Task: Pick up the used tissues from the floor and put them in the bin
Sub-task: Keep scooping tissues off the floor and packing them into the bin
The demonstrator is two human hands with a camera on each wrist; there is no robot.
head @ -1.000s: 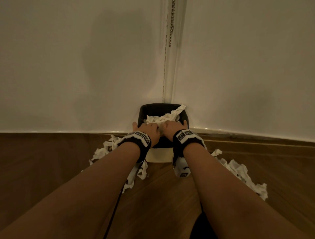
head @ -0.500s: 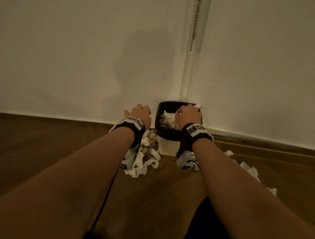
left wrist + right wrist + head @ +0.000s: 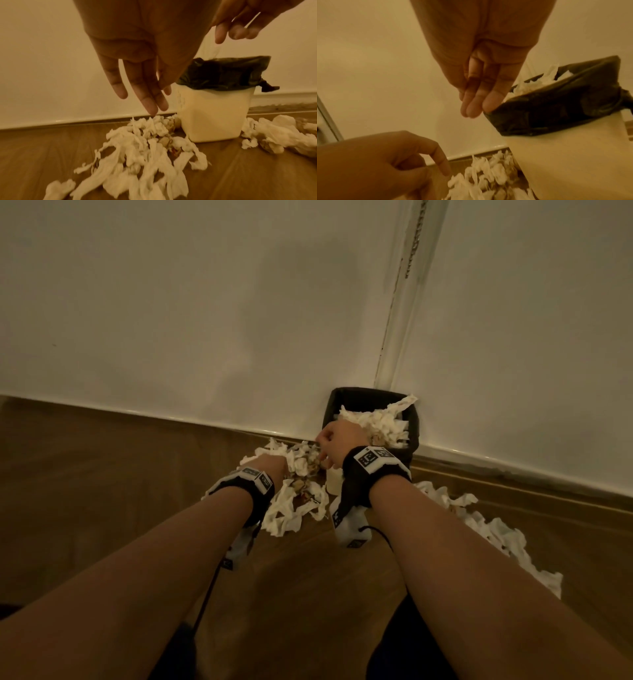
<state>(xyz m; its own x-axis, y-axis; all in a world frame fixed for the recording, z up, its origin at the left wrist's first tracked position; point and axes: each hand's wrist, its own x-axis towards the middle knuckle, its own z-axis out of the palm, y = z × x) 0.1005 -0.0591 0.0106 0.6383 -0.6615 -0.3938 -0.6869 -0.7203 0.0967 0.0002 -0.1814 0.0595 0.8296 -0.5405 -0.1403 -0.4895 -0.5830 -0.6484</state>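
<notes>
- left hand [image 3: 137, 56] fingers straight, tips just above tissue pile [image 3: 137, 155]
- bin [image 3: 214, 115] with black liner right of hand
- right hand [image 3: 243, 20] above bin, empty
- more tissues [image 3: 274, 132] beyond bin
</notes>
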